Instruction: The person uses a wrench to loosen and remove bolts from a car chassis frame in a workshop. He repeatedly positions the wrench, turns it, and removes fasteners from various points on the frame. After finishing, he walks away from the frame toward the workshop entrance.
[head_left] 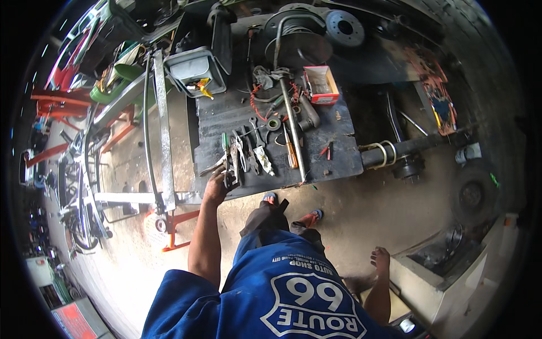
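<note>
At the near left corner of the black workbench point(333, 169), my left hand point(214, 191) closes on something dark among the tools, which I cannot make out. Beside it lie pliers point(241, 151), a screwdriver with a green handle point(224, 141) and a wrench point(255, 131). Farther right are a white squeezed tube point(263, 161), a screwdriver with an orange handle point(292, 156) and a small red-handled tool point(327, 150). My right hand point(380, 259) hangs low at my right side, away from the bench, its fingers loosely bent and apart with nothing visible in them.
A long bent metal bar point(289, 124) lies across the bench. Behind it stand a red box point(320, 86), a grey bin point(196, 70), a cable reel point(299, 42) and a round metal disc point(344, 28). Metal frame rails point(164, 130) run at left; a tyre point(471, 194) is at right.
</note>
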